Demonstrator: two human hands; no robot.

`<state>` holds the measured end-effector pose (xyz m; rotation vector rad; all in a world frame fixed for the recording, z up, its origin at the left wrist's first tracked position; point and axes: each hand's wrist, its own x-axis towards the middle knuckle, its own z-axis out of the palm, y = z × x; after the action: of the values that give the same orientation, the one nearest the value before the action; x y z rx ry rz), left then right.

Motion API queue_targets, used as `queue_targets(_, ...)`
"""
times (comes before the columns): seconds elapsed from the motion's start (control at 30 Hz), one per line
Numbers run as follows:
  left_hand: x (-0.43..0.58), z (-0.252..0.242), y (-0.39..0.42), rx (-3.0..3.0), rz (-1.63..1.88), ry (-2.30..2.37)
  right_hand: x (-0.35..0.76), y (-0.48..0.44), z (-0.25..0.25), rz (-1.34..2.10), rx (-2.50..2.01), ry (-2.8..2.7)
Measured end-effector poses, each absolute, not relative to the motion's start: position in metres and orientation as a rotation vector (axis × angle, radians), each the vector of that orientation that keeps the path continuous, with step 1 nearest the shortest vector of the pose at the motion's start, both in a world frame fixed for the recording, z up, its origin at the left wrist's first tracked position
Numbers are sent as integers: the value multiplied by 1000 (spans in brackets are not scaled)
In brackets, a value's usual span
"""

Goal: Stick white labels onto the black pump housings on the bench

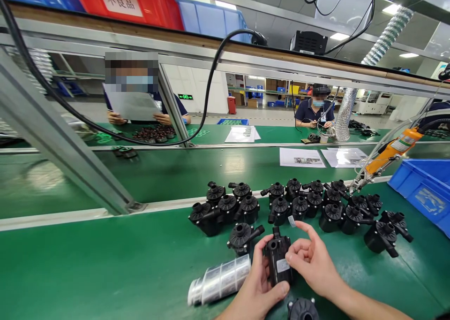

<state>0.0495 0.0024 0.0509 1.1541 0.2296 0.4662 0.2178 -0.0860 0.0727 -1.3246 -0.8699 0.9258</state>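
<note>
My left hand (pixel 258 285) is wrapped round a black pump (pixel 276 254) tilted up towards me, with a white label (pixel 282 265) on its side. Beside it, my right hand (pixel 312 261) has its index finger stretched out, a small pale sticker (pixel 291 221) clinging to the fingertip. The thumb and curled fingers of that hand are at the pump's right edge, by the label. Left of the pump lies a roll of shiny label backing (pixel 221 280). Another black pump (pixel 303 309) is partly cut off at the bottom edge.
Several black pumps (pixel 279 209) stand in loose rows beyond my hands. An orange screwdriver (pixel 397 148) hangs at the right, above a blue bin (pixel 422 188). A metal post (pixel 70 137) slants at the left. Two people sit across the bench, near paper sheets (pixel 301 157).
</note>
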Motion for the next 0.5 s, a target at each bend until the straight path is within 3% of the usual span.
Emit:
queue_targets(0.2, 48, 39, 6, 1175, 470, 218, 228, -91, 75, 675, -1539, -1123)
queue_targets(0.3, 46, 30, 6, 1241, 490, 217, 230, -90, 76, 728, -1641, -1221)
queue_targets(0.5, 36, 26, 10, 1793, 602, 141, 226, -80, 62, 543, -1815, -1553)
